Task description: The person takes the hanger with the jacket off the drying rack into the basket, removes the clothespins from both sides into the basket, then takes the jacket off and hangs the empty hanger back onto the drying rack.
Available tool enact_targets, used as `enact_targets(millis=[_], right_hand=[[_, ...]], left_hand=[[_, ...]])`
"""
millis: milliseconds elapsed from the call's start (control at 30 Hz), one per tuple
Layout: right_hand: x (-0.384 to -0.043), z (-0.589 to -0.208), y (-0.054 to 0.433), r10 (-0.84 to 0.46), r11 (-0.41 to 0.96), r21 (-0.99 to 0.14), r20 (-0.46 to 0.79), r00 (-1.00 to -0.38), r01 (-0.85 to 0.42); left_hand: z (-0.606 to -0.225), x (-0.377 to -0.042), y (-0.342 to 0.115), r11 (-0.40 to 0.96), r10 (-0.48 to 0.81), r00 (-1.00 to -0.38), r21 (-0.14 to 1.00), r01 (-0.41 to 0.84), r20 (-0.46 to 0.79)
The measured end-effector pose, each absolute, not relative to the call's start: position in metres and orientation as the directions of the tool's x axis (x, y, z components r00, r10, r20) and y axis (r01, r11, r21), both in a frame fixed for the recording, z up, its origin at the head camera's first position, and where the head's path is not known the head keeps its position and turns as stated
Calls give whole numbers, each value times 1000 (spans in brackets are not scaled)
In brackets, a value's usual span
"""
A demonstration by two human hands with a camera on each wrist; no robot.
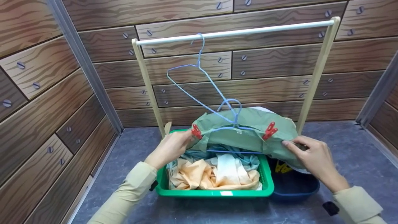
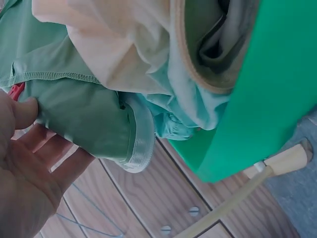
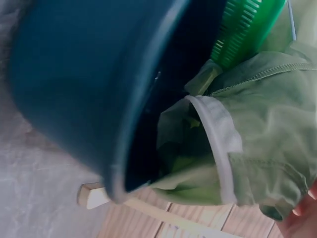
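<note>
A green garment (image 1: 248,119) hangs over a blue wire hanger (image 1: 230,102), spread between both hands above the basket. Red clothespins (image 1: 269,130) clip it on either side of the neckline. At its left end my left hand (image 1: 175,144) pinches the cloth beside the left clothespin; the left wrist view shows the thumb over the fabric and the fingers beneath. My right hand (image 1: 314,155) pinches the right sleeve with the thumb on top. In the right wrist view the sleeve's pale-edged opening (image 3: 215,139) hangs at the dark bin's mouth.
A green basket (image 1: 214,193) holds crumpled peach, white and teal clothes. To its right stands a dark blue bin (image 1: 295,189) with yellow clothespins (image 1: 282,167) inside. Behind is a rack with a white rail (image 1: 264,29), from which another blue wire hanger (image 1: 186,87) hangs.
</note>
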State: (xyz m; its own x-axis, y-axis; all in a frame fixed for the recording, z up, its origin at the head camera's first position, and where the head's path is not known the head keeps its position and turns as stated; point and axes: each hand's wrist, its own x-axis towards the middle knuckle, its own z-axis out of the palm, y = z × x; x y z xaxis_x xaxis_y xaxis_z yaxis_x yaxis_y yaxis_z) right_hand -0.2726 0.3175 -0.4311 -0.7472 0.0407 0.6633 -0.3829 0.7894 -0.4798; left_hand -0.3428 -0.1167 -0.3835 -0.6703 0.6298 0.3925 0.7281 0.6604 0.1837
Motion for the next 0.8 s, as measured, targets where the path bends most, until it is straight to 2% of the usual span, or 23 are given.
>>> enact_targets(millis=[133, 233, 333, 500, 667, 800], right_hand=[[-273, -433, 317, 22, 781, -476, 668, -744, -405], [-277, -428, 314, -12, 781, -441, 698, -716, -442], [-281, -418, 307, -40, 774, -412, 727, -686, -481], [-288, -398, 292, -44, 730, -430, 746, -665, -530], [-290, -380, 278, -93, 729, -374, 776, -624, -573], [-285, -368, 269, -138, 726, -339, 781, -609, -598]], left_hand=[[-381, -342, -119, 662, 630, -657, 156, 733, 413], [-378, -341, -122, 682, 605, -663, 144, 717, 441], [-375, -340, -126, 711, 554, -668, 136, 690, 497], [-370, -337, -135, 765, 450, -662, 124, 632, 600], [-365, -333, -144, 799, 355, -670, 161, 580, 651], [-363, -328, -150, 813, 258, -695, 238, 531, 671]])
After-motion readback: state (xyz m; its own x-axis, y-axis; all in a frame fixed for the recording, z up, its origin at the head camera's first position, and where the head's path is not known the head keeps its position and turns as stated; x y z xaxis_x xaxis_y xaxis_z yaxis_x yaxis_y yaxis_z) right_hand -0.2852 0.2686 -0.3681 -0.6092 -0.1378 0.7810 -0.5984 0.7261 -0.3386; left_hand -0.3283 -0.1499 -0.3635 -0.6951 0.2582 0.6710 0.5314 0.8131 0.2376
